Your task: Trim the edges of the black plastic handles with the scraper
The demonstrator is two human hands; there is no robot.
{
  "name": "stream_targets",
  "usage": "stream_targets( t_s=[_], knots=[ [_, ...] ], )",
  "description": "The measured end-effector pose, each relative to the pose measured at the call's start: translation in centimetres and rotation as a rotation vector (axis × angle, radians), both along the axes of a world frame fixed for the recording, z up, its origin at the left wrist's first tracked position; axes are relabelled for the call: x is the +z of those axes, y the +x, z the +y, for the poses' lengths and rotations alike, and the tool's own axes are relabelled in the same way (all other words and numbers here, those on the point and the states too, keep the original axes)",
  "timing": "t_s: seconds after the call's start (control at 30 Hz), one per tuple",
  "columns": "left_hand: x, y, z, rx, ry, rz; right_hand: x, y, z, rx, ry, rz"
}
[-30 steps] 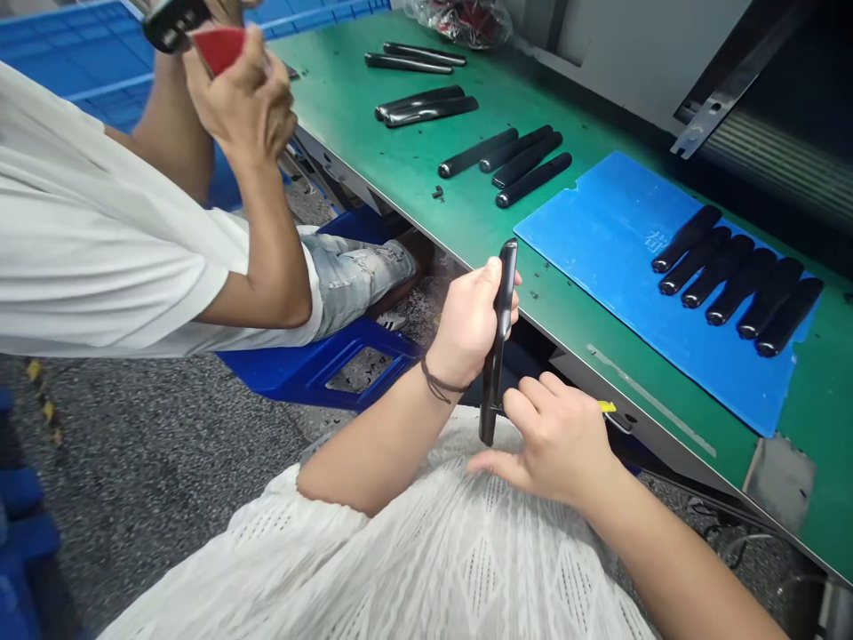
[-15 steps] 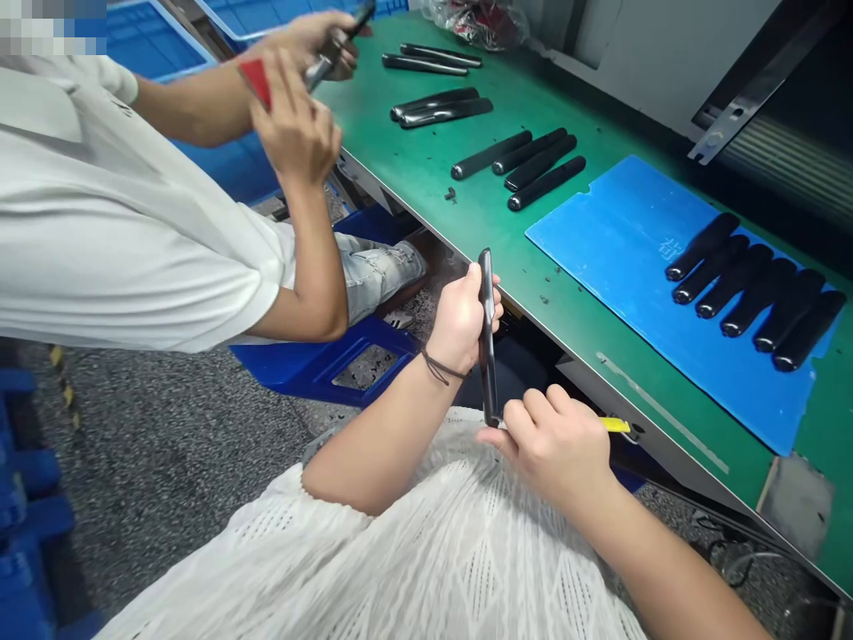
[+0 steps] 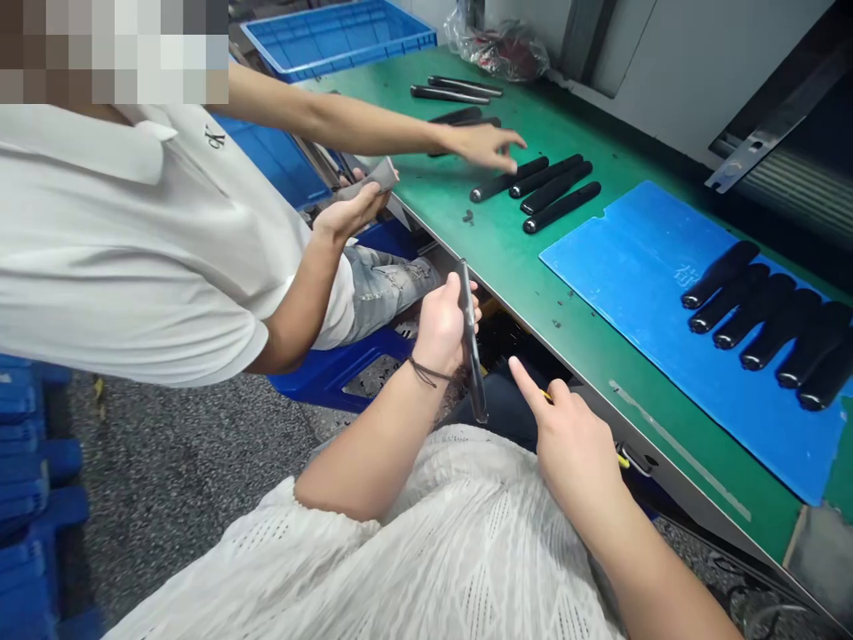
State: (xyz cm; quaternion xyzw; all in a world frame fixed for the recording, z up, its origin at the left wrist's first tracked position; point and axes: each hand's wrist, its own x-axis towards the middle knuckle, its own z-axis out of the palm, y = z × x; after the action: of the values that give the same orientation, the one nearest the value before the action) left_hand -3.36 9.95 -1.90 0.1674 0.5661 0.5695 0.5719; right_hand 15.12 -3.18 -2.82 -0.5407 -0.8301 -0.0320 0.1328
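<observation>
My left hand (image 3: 443, 324) is wrapped round a long, glossy black plastic handle (image 3: 473, 356), which stands nearly upright above my lap. My right hand (image 3: 577, 436) is closed on a yellow utility knife (image 3: 623, 461). Most of the knife is hidden in the palm, and its blade cannot be made out. The right index finger points out toward the black handle, a short gap away from it. On a blue sheet (image 3: 619, 258) to the right lie several similar black handles (image 3: 766, 311) side by side.
A co-worker at the left holds a greyish piece (image 3: 377, 178) in one hand and reaches over black handles (image 3: 556, 187) on the green table (image 3: 493, 258) with the other. Blue crates (image 3: 346, 40) and a plastic bag (image 3: 499, 49) are at the back. A blue stool (image 3: 313, 382) stands below.
My right hand has drawn away from the lower end of the black handle, its index finger now extended. The co-worker's one hand has reached out over the table. The view has shifted slightly.
</observation>
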Motion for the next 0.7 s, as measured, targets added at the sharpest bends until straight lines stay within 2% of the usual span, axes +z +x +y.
stream_targets(
  t_s=[0.07,0.13,0.23,0.3,0.37,0.43,0.53,0.63,0.7],
  knots=[
    [0.1,-0.8,0.5,0.004,0.031,0.04,-0.3,0.2,0.3,-0.047,-0.047,-0.045],
    [0.2,-1.8,1.2,-0.01,0.088,0.132,-0.3,0.5,0.3,-0.066,-0.078,0.009],
    [0.8,-2.4,3.0,-0.068,0.215,0.499,0.0,1.2,0.0,-0.065,-0.097,0.186],
    [1.5,-1.6,5.0,-0.18,0.316,0.8,0.3,1.9,-0.4,-0.064,-0.089,0.302],
    [2.2,0.5,7.7,-0.367,0.423,1.045,0.6,3.0,-0.9,-0.08,-0.072,0.371],
    [2.4,3.6,10.9,-0.581,0.496,1.241,1.0,4.4,-1.6,-0.096,-0.095,0.354],
    [1.4,8.8,15.9,-0.84,0.472,1.49,1.9,7.0,-2.7,-0.147,-0.222,0.269],
    [-0.8,13.2,20.2,-0.929,0.455,1.624,3.1,10.2,-3.5,-0.262,-0.322,0.239],
    [-2.1,15.1,22.4,-0.907,0.526,1.801,4.0,12.8,-3.3,-0.352,-0.34,0.212]
  ],
)
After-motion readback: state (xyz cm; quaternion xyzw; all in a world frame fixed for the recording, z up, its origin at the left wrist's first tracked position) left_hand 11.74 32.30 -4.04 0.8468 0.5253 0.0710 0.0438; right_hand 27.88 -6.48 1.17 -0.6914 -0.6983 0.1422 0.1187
